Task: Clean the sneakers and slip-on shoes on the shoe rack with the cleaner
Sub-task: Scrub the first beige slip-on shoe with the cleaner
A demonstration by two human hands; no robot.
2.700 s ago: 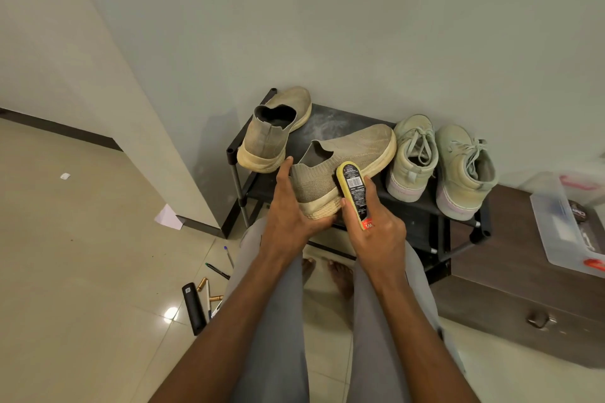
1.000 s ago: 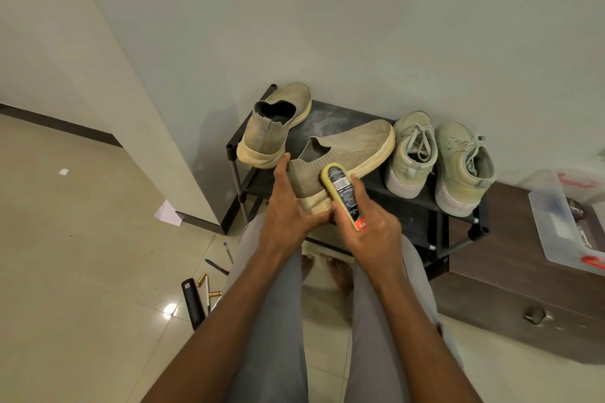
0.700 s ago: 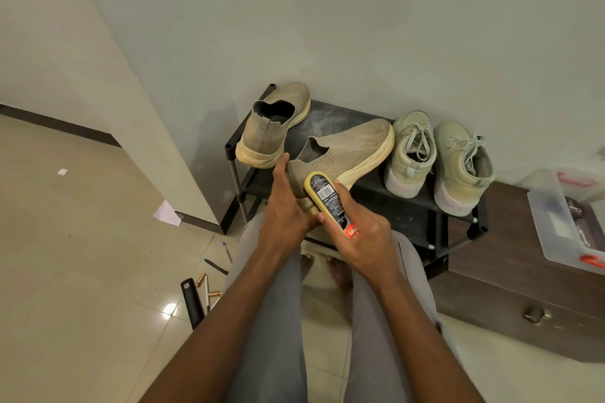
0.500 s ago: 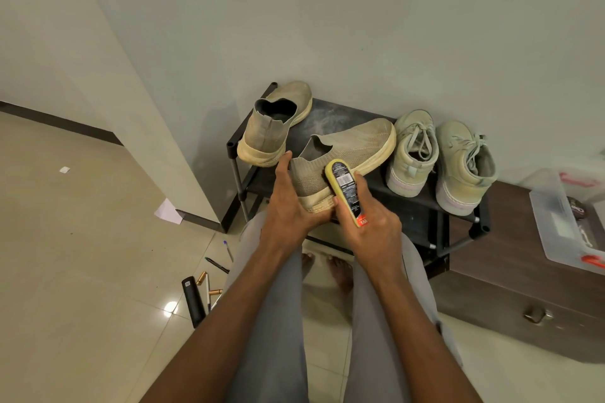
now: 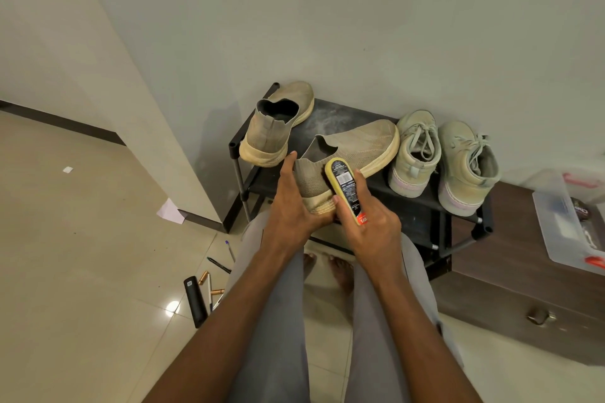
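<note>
Black shoe rack against wall; two laced sneakers at its right, one slip-on at left. Your left hand grips heel of second slip-on, fingers curled under. Your right hand wraps yellow cleaner, pressed on its side

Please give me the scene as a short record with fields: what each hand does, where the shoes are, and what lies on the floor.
left hand: grips the heel of the slip-on shoe
right hand: holds the cleaner against the side of that shoe
other slip-on: on the shoe rack, left end, heel toward the camera
sneakers: pair side by side on the rack, right end
floor: pens, a black remote, paper scrap
</note>
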